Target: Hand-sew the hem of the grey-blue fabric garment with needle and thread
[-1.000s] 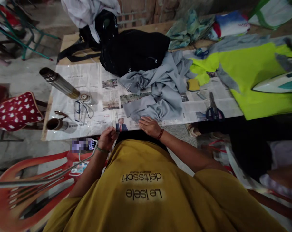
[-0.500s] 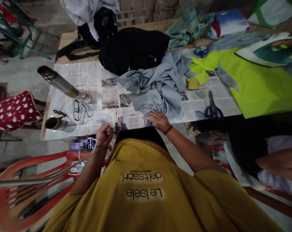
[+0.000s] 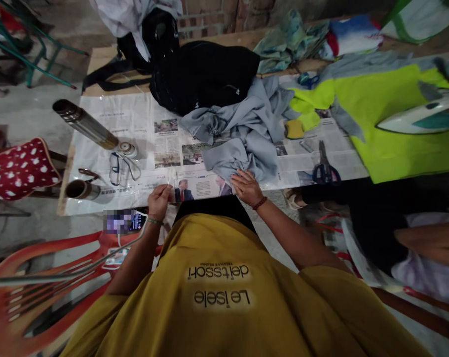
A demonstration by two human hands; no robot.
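Observation:
At the near edge of the newspaper-covered table, my left hand [image 3: 159, 202] is closed with thumb and fingers pressed together. Whatever it may pinch there is too small to make out. My right hand [image 3: 247, 188] lies with its fingers stretched out at the lower edge of a crumpled grey cloth garment [image 3: 259, 144], touching it and the newspaper [image 3: 195, 186]. Just beyond my left hand are eyeglasses [image 3: 116, 168]. Dark-handled scissors [image 3: 324, 166] rest to the right of my right hand.
A steel thermos [image 3: 86, 124] and an open cup [image 3: 81, 189] occupy the left side. Behind the grey cloth sits a black bag [image 3: 205, 74]. At right, an iron [image 3: 425, 114] is on a neon-yellow garment [image 3: 391, 144]. A phone [image 3: 124, 221] and red chair [image 3: 53, 258] are lower left.
My left hand has turned, its fingertips now lower, at the table edge. My right hand's fingers have spread slightly. The iron has moved right and nearer across the yellow garment.

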